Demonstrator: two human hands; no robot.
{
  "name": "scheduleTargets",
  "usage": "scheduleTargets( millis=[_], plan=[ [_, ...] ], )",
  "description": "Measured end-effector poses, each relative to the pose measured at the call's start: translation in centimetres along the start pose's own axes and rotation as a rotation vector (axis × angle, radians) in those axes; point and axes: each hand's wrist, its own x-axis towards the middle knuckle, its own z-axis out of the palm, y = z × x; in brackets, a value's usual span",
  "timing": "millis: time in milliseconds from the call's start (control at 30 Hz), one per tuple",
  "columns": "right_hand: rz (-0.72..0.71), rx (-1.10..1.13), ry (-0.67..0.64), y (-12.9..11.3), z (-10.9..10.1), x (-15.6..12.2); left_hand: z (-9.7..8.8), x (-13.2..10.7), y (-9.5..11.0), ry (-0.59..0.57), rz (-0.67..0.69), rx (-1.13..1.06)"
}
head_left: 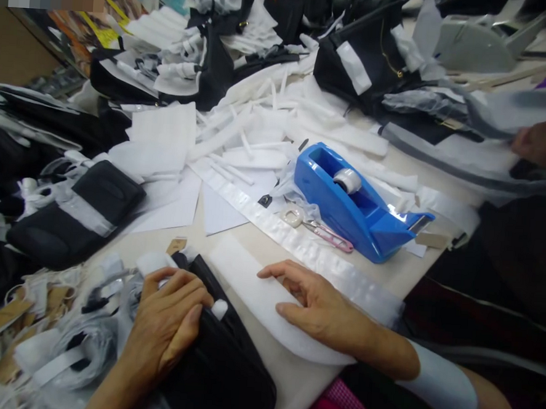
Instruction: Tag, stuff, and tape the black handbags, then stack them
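At the lower left, my left hand (pixel 171 315) is closed over the top edge of a black handbag (pixel 226 362), which lies at the table's near edge. A small white wrapped piece (pixel 219 309) shows beside my fingertips. To the right, my right hand (pixel 306 299) hovers at or rests on a strip of white foam sheet (pixel 245 277), its thumb and fingers apart. Whether it presses on the foam I cannot tell. Beyond that hand lies a long strip of clear bubble film (pixel 272 220). What my left fingers touch on the bag's far side is hidden.
A blue tape dispenser (pixel 347 203) stands beyond my right hand, beside pink thread snips (pixel 329 236). White foam pieces (pixel 269 118) pile up behind. Wrapped black bags (pixel 78 211) lie left and at the back. A co-worker's hand (pixel 545 144) holds plastic at right.
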Motion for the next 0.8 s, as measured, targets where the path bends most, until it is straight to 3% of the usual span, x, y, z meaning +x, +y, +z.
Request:
scheduleTargets(
  millis=[200, 400, 667, 800],
  plan=[
    [-0.124, -0.021, -0.141, 0.3, 0.8, 0.8, -0.1, -0.4, -0.2, -0.002, 0.004, -0.024],
    [-0.075, 0.079, -0.239, 0.9, 2.2, 1.3, -0.4, -0.6, -0.1, -0.030, -0.024, -0.022],
    [-0.129, -0.029, -0.203, 0.7, 3.8, 1.9, -0.5, -0.4, 0.3, 0.013, 0.000, -0.029],
    [-0.127, -0.044, -0.264, 0.2, 4.0, 2.6, -0.4, -0.4, 0.5, 0.002, -0.006, -0.043]
  ],
)
